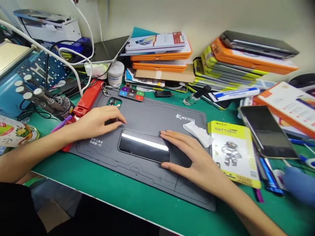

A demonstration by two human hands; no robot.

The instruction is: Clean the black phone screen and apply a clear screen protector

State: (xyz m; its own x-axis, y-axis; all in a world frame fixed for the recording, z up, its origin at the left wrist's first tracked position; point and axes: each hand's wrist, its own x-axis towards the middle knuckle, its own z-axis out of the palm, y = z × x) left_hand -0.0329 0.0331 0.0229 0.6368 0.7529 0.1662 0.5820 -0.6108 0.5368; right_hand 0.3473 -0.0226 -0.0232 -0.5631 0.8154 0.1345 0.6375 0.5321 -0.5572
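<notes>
A smartphone with a dark, glossy screen lies face up on a grey work mat. My right hand is at its right end, with the thumb at the near edge and the fingers at the far edge, spanning its width. Left of the phone, my left hand hovers over or rests on the mat, fingers loosely bent and apart, holding nothing. A crumpled white tissue lies just beyond my right hand. Beside it sits a yellow and white battery pack.
A red tool lies along the mat's left edge, near a screwdriver holder. Orange boxes are stacked behind. Another phone lies at right, above a blue-handled tool. A blurred blue object is at the right edge.
</notes>
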